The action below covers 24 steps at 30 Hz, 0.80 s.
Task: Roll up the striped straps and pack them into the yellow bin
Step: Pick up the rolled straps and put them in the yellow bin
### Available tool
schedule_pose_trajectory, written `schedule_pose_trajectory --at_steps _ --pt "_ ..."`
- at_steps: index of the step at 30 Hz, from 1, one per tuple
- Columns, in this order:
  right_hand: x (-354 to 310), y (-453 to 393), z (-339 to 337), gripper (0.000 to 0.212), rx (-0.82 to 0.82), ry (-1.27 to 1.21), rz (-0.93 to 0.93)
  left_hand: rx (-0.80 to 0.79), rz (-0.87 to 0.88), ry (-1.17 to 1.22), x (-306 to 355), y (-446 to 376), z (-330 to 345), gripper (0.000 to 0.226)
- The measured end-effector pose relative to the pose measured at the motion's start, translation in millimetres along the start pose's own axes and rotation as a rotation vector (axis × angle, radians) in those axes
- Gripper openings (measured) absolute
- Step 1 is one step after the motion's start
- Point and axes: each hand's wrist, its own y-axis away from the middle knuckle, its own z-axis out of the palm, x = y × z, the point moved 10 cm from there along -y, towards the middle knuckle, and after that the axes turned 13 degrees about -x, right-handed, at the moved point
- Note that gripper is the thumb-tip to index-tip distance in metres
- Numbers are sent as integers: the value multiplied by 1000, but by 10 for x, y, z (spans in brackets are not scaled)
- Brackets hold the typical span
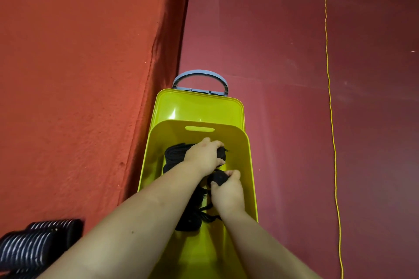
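Observation:
The yellow bin stands on the dark red floor, right below me. Both my hands are inside it. My left hand grips a dark rolled strap near the bin's far wall. My right hand grips another dark roll just nearer to me. More dark rolled straps lie at the left of the bin's floor, and others are partly hidden under my forearms. Their stripes cannot be made out here.
A yellow lid with a grey handle lies just beyond the bin. An orange-red mat borders the bin's left side. Black-and-white striped straps lie at the bottom left. A thin yellow cord runs along the floor at the right.

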Motion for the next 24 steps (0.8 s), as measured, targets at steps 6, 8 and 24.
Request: schedule_pose_trajectory --at_steps 6,8,24 --pt "105 -267 67 38 35 -25 30 -111 -65 -241 -62 -188 160 47" --pt "114 -330 92 39 48 -17 25 -81 -47 -257 -71 -213 137 45" --pt "-200 -260 40 62 -32 220 -117 56 27 79 -258 268 -4 53"
